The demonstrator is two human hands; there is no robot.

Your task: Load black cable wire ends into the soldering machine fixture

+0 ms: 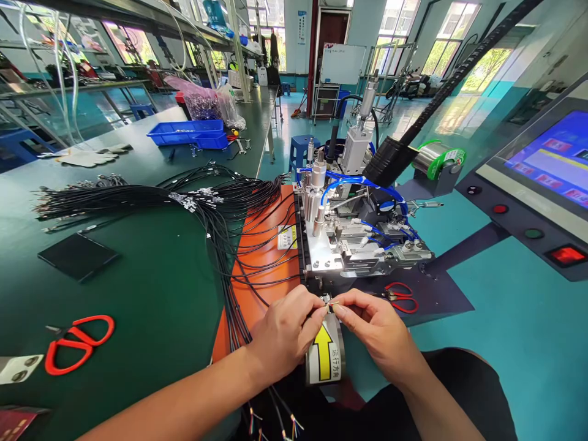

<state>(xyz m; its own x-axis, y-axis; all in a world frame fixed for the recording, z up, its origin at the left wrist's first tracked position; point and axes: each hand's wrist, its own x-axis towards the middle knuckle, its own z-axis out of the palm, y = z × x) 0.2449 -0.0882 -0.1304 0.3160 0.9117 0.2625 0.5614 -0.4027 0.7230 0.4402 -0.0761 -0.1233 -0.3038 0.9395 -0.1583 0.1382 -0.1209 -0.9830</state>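
While both hands are meeting in front of the machine (358, 233), the left hand (282, 334) is pinching a small connector (326, 299) between thumb and fingertips, and the right hand (376, 327) is pinching fine wire ends (335, 303) just beside that connector. The two sets of fingertips are almost touching. How the wire ends are sitting in the connector is too small to tell. Both hands are hovering just above a curved label with a yellow arrow (324, 355), at the near edge of the machine.

Black cables (229, 220) are fanning out across the green table (151, 306) to the left, running over an orange mat (261, 269) that is lying beside the machine. More cable ends with coloured wires are hanging below the left wrist. Red scissors (76, 346) are lying on the table well to the left of the hands, and a second red pair (400, 296) is lying just right of the right hand on a dark plate. A black pad (77, 256) is resting flat on the table near the cable bundle. Blue tubes (349, 184) are looping over the machine's metal blocks, and a solder spool (438, 160) is sitting behind it. A control panel (528, 202) with a lit screen is standing at the right. Far back on the table, a blue tray (188, 133) is sitting near white gloves (87, 157).
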